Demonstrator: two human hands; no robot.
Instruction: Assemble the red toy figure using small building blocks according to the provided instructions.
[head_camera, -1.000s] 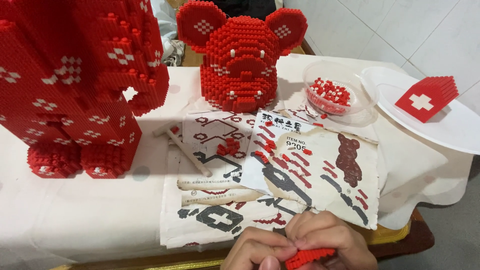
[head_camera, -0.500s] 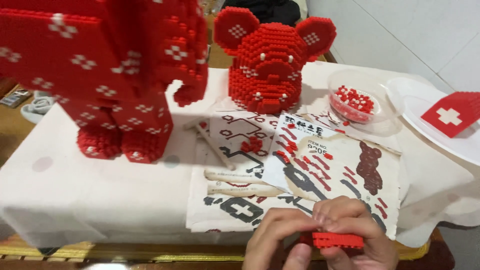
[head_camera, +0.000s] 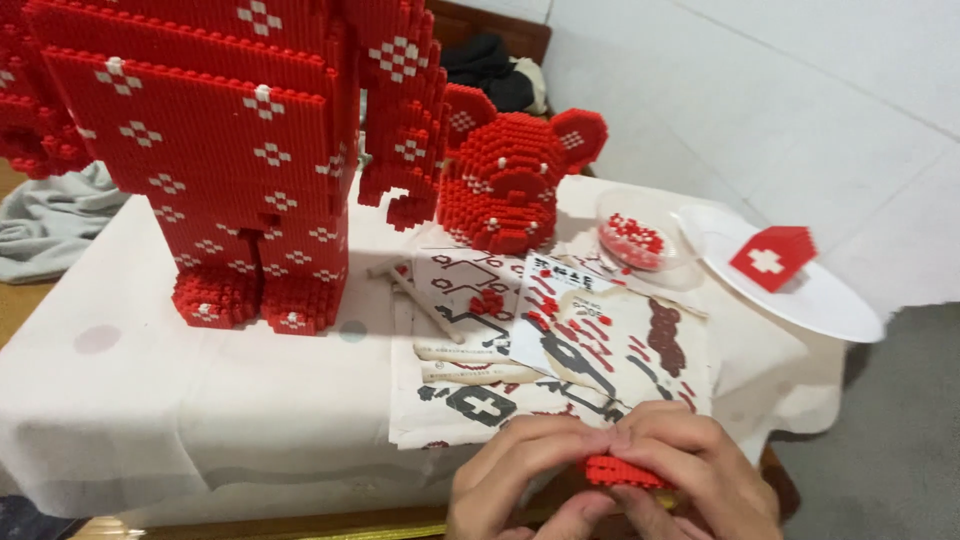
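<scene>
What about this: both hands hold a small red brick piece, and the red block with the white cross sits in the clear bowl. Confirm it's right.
Not quite. In the head view the red block with the white cross sits on the white plate, not in the clear bowl. Both hands, left hand and right hand, do hold the small red brick piece.

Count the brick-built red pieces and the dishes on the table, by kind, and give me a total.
Large brick figure bodies: 1
Brick bear heads: 1
Small flat brick pieces held by both hands: 1
Red blocks with a white cross: 1
White plates: 1
Clear bowls of loose bricks: 1
Total: 6
</scene>
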